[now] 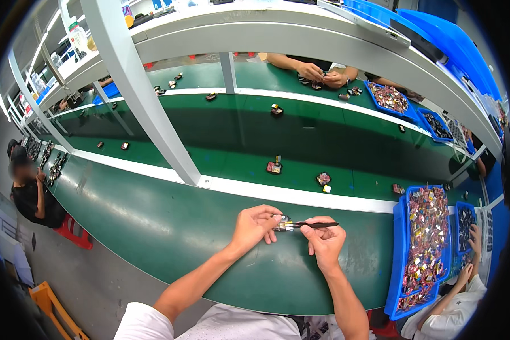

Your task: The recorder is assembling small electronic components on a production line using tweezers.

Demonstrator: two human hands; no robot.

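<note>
My left hand (254, 225) pinches a small dark electronic part (283, 222) with gold-coloured bits, just above the green bench (170, 226). My right hand (323, 241) grips black tweezers (314, 225) that point left, and their tips touch the part. Both forearms come up from the lower edge. The two hands sit close together near the bench's middle, just short of the white strip (277, 194) that edges the conveyor belt.
A blue tray (395, 255) full of small parts stands to my right, with another person's hands (471, 255) beside a smaller blue tray (465, 221). Loose parts (273, 166) ride the green belt. A person's hands (322, 73) work opposite. A white post (147, 96) rises at left.
</note>
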